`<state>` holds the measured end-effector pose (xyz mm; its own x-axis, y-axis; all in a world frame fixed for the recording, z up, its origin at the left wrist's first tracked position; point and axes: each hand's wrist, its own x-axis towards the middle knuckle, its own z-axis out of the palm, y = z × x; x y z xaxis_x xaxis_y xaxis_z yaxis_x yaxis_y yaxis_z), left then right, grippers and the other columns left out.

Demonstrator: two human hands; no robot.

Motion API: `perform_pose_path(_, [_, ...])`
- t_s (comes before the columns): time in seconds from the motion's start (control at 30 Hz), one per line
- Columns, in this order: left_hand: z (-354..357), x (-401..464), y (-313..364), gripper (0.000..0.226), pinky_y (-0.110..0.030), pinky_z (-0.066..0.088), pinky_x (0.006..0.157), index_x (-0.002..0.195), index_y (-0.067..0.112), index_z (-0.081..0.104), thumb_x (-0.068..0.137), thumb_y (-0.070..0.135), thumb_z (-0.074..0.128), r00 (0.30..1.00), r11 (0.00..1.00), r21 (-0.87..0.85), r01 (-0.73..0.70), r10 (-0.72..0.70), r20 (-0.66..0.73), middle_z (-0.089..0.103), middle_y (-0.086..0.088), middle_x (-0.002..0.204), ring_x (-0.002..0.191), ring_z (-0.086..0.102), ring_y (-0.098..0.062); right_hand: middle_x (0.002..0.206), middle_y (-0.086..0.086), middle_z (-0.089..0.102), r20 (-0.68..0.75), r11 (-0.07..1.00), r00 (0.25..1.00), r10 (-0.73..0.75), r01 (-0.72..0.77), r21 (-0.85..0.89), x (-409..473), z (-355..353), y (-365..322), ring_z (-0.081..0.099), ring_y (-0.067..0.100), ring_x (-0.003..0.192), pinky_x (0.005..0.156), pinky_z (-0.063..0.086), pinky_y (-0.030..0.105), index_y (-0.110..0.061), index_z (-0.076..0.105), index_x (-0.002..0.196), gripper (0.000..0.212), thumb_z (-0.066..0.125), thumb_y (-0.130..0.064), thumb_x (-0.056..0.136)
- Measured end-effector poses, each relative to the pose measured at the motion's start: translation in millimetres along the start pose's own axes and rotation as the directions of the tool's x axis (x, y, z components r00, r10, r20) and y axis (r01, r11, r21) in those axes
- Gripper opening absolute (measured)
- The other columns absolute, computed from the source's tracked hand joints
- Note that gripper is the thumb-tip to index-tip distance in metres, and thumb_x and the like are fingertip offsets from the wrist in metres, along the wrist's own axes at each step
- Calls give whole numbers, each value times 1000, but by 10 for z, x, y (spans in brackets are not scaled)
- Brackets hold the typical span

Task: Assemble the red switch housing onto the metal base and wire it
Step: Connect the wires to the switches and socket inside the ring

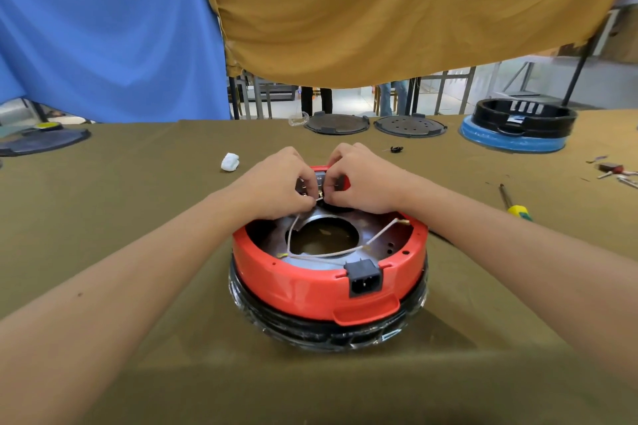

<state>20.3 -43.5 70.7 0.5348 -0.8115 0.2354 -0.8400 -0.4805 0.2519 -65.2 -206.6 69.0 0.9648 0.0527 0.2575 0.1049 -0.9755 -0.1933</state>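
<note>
Red plastic makes the round housing (310, 281), and I see it sitting near the middle of the tabletop (138, 217), on top of a black ring (345, 328). Inside it lies the shiny metal base (376, 229) with a big hole. My left hand (276, 183) and my right hand (362, 179) meet at the far rim of the housing. Both have curled fingers. The left hand pinches the end of a white wire (293, 228). The right hand pinches a small part beside it, but I cannot tell what. A black plug socket (364, 278) sits on the near rim. A screwdriver (514, 203) lies toward the right edge.
</note>
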Motion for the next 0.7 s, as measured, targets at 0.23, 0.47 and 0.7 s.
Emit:
perform_pose_path(0.23, [12,65,9,13,-32,44,89,82,32,70,86,20,70,999,999,35,3,-5,53,46,0,113,102,54,-19,118,0,51,4,999,1000,-5,5,-45,8,11,27,41,19,112,92,38,30,-26,73,97,13,72,-35,87])
perform_pose_path(0.47, [-3,8,3,18,-28,41,92,80,38,65,90,24,70,998,999,-27,-24,26,55,46,-2,116,99,51,-14,116,-2,57,-30,999,999,-28,29,21,17,-3,71,50,15,105,80,30,23,-29,78,97,12,73,-29,86])
perform_pose_path(0.7, [-5,17,-24,8,-15,32,76,90,26,77,87,20,72,999,999,-22,-46,46,10,56,1,109,89,41,3,109,0,64,-34,995,999,-27,30,92,20,-25,75,57,14,95,64,33,14,-25,80,94,10,76,-25,84])
